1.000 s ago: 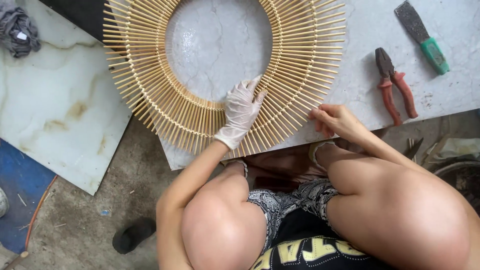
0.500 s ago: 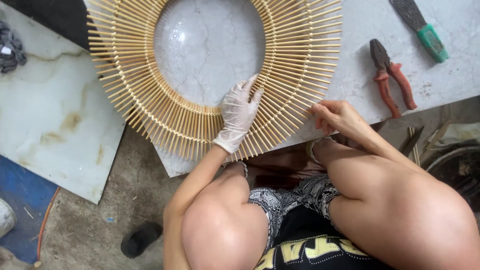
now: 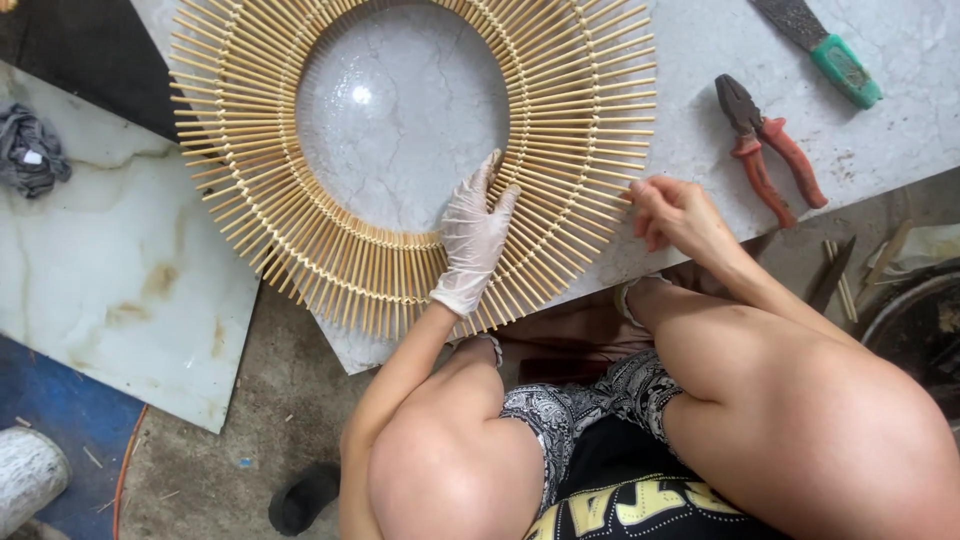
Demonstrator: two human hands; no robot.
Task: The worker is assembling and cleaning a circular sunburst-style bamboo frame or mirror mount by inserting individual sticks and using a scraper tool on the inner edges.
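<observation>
1. Pressing my gloved left hand [image 3: 474, 238] flat, fingers spread wide, on the lower inner band of the bamboo ring [image 3: 300, 235], I am holding the piece steady on the pale stone slab [image 3: 690, 60].
2. I am working my bare right hand [image 3: 672, 210] at the ring's right edge, fingers curled narrowly around the outer stick tips; whether one stick is actually pinched, I cannot tell.
3. I am judging this as a fitting or adjusting step on the spokes at the lower right; the next move is calling for steady downward pressure and a small, careful nudge.
4. The ring is filling the upper centre of the frame, its thin sticks radiating evenly around an open middle.
5. Red-handled pliers [image 3: 768, 150] and a green-handled blade [image 3: 822, 48] are lying at the upper right, untouched.
</observation>
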